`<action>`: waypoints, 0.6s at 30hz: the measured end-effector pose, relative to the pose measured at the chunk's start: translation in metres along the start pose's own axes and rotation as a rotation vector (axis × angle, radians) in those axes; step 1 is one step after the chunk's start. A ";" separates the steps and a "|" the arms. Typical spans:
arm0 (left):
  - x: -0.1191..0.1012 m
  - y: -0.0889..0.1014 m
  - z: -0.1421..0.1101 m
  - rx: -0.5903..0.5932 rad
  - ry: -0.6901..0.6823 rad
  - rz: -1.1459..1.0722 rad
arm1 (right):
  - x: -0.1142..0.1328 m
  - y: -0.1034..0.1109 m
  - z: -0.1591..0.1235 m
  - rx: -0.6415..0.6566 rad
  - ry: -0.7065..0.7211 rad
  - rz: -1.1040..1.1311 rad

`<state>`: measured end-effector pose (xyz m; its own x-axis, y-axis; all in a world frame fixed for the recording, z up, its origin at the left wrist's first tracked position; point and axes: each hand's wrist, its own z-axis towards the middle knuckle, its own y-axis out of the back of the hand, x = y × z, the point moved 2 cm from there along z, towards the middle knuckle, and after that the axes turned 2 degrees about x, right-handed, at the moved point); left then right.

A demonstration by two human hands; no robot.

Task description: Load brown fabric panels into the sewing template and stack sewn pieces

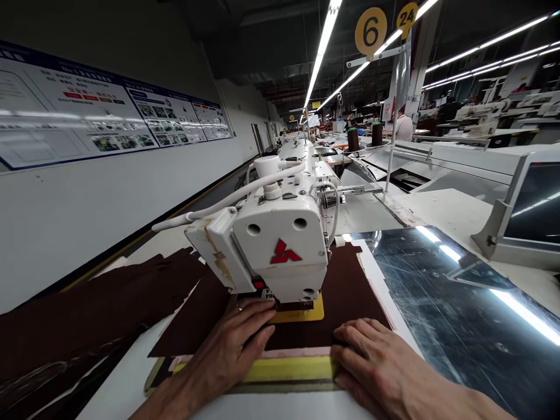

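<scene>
A dark brown fabric panel (350, 286) lies flat under the head of a white sewing machine (284, 233) with a red three-part emblem. My left hand (231, 338) rests on the fabric left of the yellow plate (295, 315), fingers stretched toward the machine head. On the right, my right hand (367, 361) lies on the panel's near edge, fingers extended and slightly bent. Between my hands runs a yellow strip (293, 369) along the near edge, with a pale pink edge above it. The needle area is mostly hidden behind the machine head.
More dark brown fabric (96, 303) is heaped at the left. A glossy dark sheet (459, 303) covers the table at the right, near a screen (534, 204). Thread cones (352, 140) stand behind. A person (403, 125) sits farther back. A wall board (109, 111) hangs left.
</scene>
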<state>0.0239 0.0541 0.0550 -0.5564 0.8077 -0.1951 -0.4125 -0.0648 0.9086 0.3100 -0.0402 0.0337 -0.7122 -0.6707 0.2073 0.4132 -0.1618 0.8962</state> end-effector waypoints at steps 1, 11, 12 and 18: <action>0.001 0.001 -0.001 0.005 0.002 0.003 | 0.000 -0.002 -0.001 -0.028 0.006 0.008; 0.007 0.017 -0.025 0.037 0.037 0.051 | 0.003 0.025 0.006 0.127 -0.067 0.074; 0.008 0.020 -0.028 0.036 0.035 0.061 | 0.002 0.028 0.006 0.127 -0.073 0.078; 0.018 0.036 -0.057 0.042 0.079 0.142 | -0.010 0.037 -0.003 0.078 -0.109 0.062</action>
<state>-0.0420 0.0326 0.0633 -0.6629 0.7432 -0.0903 -0.2960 -0.1494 0.9434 0.3337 -0.0419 0.0636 -0.7456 -0.5944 0.3012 0.4161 -0.0623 0.9072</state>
